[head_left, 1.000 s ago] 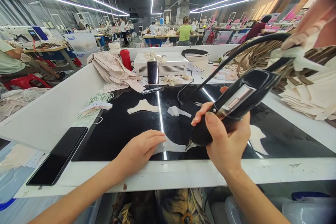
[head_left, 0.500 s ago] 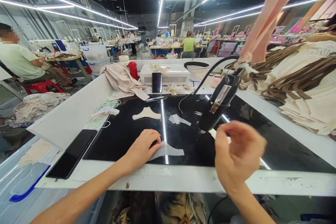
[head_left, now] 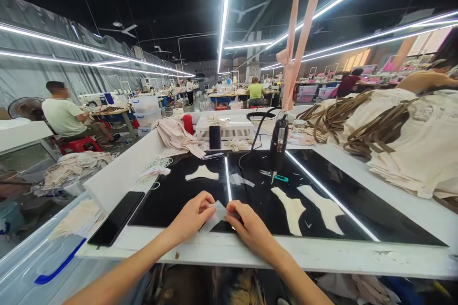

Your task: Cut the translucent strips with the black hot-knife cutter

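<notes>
Over the front of the glossy black board (head_left: 164, 205), a thin translucent white piece (head_left: 216, 214) is pinched between both hands. My left hand (head_left: 195, 217) has its thumb and fingertips closed on the left side. On its right side, my right hand (head_left: 250, 226) grips with bent fingers. Beyond the right hand, a black corded hand tool (head_left: 277, 145) with a narrow tip hangs upright from pink fabric strips (head_left: 290, 76). Teal thread snips (head_left: 281, 178) lie behind its tip. Another translucent piece (head_left: 242, 180) is farther back on the board.
Cream cut pieces lie left (head_left: 202, 172) and right (head_left: 291, 209) on the board. A phone (head_left: 116, 218) rests at the left edge. Behind are a white vented box (head_left: 229, 128) and crumpled pale fabric (head_left: 177, 136). Stacked garments (head_left: 404, 152) fill the right side. A seated person (head_left: 67, 114) is at far left.
My right hand has moved left from beside the hanging tool and now grips the translucent piece with my left hand. The tilted tool has swung upright. The view has tipped upward.
</notes>
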The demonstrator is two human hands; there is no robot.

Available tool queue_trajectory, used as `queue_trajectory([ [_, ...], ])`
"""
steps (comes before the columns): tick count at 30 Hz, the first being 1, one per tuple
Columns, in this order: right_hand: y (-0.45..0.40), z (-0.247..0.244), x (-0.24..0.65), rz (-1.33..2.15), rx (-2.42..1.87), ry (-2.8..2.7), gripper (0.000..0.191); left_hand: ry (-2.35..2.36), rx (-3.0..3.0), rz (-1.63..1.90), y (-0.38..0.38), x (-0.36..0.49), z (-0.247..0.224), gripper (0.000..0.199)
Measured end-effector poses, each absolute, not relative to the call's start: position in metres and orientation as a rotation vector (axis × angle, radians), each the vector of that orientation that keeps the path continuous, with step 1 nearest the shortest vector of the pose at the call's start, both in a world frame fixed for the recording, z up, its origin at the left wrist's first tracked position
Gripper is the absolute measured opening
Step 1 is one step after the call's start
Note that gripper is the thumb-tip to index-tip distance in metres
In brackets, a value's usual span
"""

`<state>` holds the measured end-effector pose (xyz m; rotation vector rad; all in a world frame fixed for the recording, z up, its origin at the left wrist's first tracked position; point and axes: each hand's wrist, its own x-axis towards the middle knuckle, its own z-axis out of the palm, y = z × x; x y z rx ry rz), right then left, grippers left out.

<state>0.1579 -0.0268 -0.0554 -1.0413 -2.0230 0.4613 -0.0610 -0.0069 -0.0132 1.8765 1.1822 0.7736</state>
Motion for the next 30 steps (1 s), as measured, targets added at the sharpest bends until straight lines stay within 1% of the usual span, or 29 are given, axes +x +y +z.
queue_trajectory([
  [5,-0.025,-0.055,0.158,0.527,-1.008,-2.045,0.015,1.199,1.678,0.895,-0.002,-0.060,-0.027,0.034],
  [12,-0.024,-0.056,0.158,0.539,-0.995,-2.041,0.016,1.224,1.513,0.989,-0.006,-0.060,-0.038,0.046],
  [22,-0.023,-0.062,0.160,0.514,-0.993,-2.045,0.019,1.241,1.451,1.042,-0.010,-0.063,-0.036,0.042],
  [30,-0.023,-0.063,0.162,0.487,-1.004,-2.053,0.023,1.200,1.457,1.048,0.000,-0.062,-0.039,0.039],
])
